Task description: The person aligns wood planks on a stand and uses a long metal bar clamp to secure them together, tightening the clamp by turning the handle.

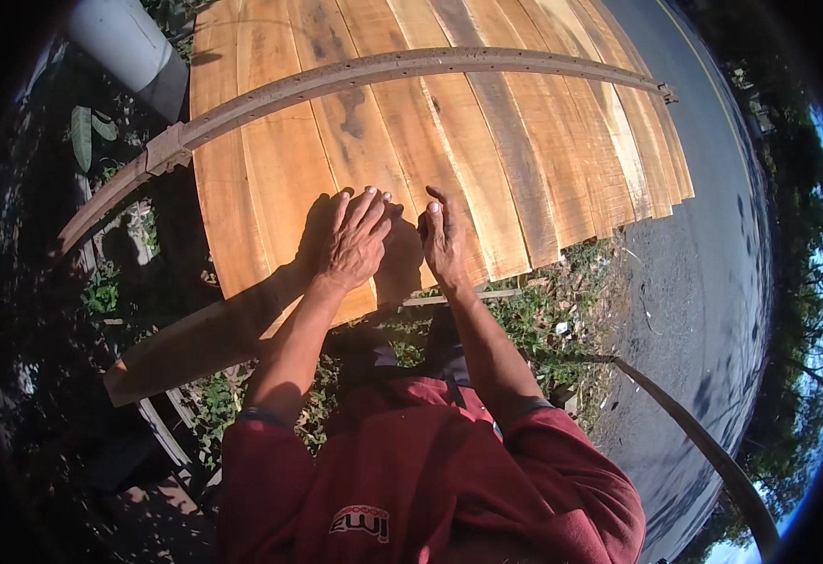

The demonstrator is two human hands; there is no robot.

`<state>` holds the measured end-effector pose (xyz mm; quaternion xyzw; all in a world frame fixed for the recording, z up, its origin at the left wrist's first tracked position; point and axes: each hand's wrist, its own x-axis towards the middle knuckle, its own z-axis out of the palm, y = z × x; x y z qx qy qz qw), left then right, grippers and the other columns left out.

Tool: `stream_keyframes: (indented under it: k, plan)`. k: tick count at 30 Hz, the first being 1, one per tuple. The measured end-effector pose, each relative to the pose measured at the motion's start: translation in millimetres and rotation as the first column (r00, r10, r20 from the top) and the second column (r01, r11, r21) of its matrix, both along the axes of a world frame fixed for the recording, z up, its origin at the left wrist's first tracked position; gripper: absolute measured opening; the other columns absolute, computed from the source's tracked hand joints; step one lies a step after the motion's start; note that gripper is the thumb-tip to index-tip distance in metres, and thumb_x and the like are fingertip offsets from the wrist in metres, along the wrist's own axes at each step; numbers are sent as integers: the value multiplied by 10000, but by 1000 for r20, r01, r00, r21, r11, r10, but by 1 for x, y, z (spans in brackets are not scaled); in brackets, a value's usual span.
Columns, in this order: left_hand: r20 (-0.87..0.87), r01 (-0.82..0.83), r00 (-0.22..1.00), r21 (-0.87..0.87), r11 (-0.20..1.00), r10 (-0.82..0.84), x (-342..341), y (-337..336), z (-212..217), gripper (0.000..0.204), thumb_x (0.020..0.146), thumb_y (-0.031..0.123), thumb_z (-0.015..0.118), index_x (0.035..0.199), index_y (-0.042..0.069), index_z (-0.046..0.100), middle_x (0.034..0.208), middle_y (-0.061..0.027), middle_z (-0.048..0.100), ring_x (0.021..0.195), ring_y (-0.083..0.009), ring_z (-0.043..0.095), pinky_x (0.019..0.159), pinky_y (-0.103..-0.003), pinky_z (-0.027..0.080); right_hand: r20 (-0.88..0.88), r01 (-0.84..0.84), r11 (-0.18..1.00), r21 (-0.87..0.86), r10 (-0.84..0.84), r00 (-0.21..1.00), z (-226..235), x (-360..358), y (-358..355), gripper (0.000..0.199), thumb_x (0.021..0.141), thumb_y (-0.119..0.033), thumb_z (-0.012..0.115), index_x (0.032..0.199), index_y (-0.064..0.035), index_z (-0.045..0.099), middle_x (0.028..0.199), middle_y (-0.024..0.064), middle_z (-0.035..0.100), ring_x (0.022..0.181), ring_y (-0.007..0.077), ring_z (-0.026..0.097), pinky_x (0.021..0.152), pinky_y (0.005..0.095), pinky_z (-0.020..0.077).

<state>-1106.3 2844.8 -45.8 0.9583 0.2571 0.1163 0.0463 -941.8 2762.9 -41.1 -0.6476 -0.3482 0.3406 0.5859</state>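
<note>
Several wooden planks point(473, 132) lie side by side, edge against edge, like a panel in front of me. My left hand point(357, 240) rests on this surface near its close edge, fingers stretched out and nothing held. Just to its right, my right hand point(443, 240) is turned on its side over the planks, with thumb and fingers apart. Its palm side is partly hidden, and I see nothing in it. Beyond both hands, a long bar clamp point(364, 70) with holes along it crosses the planks from left to right.
A dark-shaded timber piece point(186, 352) juts out at the lower left. A second long bar point(703, 437) lies at the lower right. Asphalt road point(684, 291) runs along the right, and a pale post point(125, 42) stands at the far left. Weeds point(571, 291) grow below the planks.
</note>
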Motion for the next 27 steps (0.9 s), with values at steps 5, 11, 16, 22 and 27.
stream_keyframes:
  k: [5,11,16,22,27]
  plan:
    - [210,-199,956,-38,979,203,-58,3,-20,506,861,222,643,1306,-6,562,1441,-137,485,1435,-306,316,1190,-575,164,454,-105,972,210,-1,891,67,-38,55,330,1034,-217,481,1286,-7,516,788,112,525,642,211,520,633,365,445]
    - [57,-91,994,8,996,90,-63,13,-25,519,946,335,568,1357,20,532,1500,-113,436,1442,-301,305,1188,-531,196,513,-198,787,585,-170,841,158,-54,182,371,972,-186,565,1318,-70,500,961,129,589,865,254,565,752,389,436]
    - [-36,-197,980,-10,980,197,-55,7,-30,550,975,403,504,1398,52,503,1515,-73,418,1453,-240,303,1204,-534,162,875,-372,826,423,-265,405,80,-57,238,397,856,-72,639,1240,-136,565,1074,128,573,1003,325,524,840,454,385]
    - [-8,-182,983,-66,981,182,-46,8,-20,518,983,364,502,1395,50,502,1479,-103,446,1425,-268,329,1192,-573,165,986,-498,864,-79,142,88,-22,-36,253,379,852,-181,571,1230,-208,573,1161,133,552,1046,297,520,832,427,397]
    - [10,-229,973,-93,969,231,-53,0,-20,503,980,363,508,1369,45,523,1453,-104,465,1415,-275,342,1189,-578,173,963,-645,716,266,-159,219,81,-84,268,372,823,-129,581,1189,-195,570,1137,104,553,1043,304,521,815,425,392]
